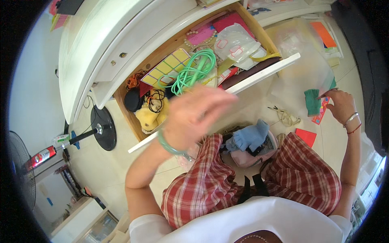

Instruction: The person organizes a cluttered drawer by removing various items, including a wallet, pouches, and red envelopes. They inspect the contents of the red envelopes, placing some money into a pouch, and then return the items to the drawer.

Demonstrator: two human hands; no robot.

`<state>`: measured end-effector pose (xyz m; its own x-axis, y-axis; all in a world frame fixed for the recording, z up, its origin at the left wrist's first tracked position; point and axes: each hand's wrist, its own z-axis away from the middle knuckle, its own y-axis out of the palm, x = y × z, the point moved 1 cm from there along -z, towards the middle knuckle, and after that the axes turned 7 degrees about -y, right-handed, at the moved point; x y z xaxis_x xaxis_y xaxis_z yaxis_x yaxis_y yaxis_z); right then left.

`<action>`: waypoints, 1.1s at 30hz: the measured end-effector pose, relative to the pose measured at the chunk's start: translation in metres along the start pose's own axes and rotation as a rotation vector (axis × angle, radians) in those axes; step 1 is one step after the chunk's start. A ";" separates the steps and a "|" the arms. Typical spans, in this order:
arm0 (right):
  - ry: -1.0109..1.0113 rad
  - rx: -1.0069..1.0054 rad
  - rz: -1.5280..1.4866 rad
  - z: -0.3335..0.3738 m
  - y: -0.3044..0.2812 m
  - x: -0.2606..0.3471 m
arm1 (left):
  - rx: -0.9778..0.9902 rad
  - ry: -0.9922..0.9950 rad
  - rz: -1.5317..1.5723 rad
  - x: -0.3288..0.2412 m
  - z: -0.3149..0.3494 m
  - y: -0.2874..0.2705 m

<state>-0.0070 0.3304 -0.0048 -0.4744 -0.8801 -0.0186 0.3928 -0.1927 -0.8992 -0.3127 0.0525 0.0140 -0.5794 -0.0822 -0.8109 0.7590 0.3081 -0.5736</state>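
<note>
My left hand (pixel 194 115), blurred by motion and wearing a green bangle, is above the front edge of the open drawer (pixel 263 77). Its fingers stretch to the right, with nothing visible in them. At the right, my right hand (pixel 342 104) has its fingertips on a green knitted piece (pixel 312 102), seemingly gripping its edge beside a clear plastic bag (pixel 298 60). Part of that grip is hidden. Between my knees sits an open pink pouch (pixel 245 160) with a light blue knitted glove (pixel 252 137) on top.
Inside the drawer are a green coiled cord (pixel 193 73), a yellow plush toy (pixel 150 115), a white plastic bag (pixel 235 42) and a bead string (pixel 194 33). A pale cord (pixel 287 118) and a red card (pixel 306 137) lie on the floor. At the left stands a fan base (pixel 103 127).
</note>
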 end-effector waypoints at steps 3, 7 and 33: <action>0.055 0.098 0.068 -0.018 -0.003 0.004 | -0.185 0.008 -0.485 0.033 -0.014 -0.045; 0.073 0.169 0.231 -0.043 0.028 -0.019 | -0.236 -0.204 -0.727 0.086 -0.005 -0.071; -0.659 -0.325 -0.483 -0.141 -0.093 0.165 | 0.001 -0.336 -0.695 0.162 0.038 -0.102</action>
<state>-0.2324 0.2645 0.0143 0.0594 -0.8251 0.5619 -0.0246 -0.5639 -0.8255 -0.4729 -0.0285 -0.0630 -0.8018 -0.5397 -0.2564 0.2543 0.0801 -0.9638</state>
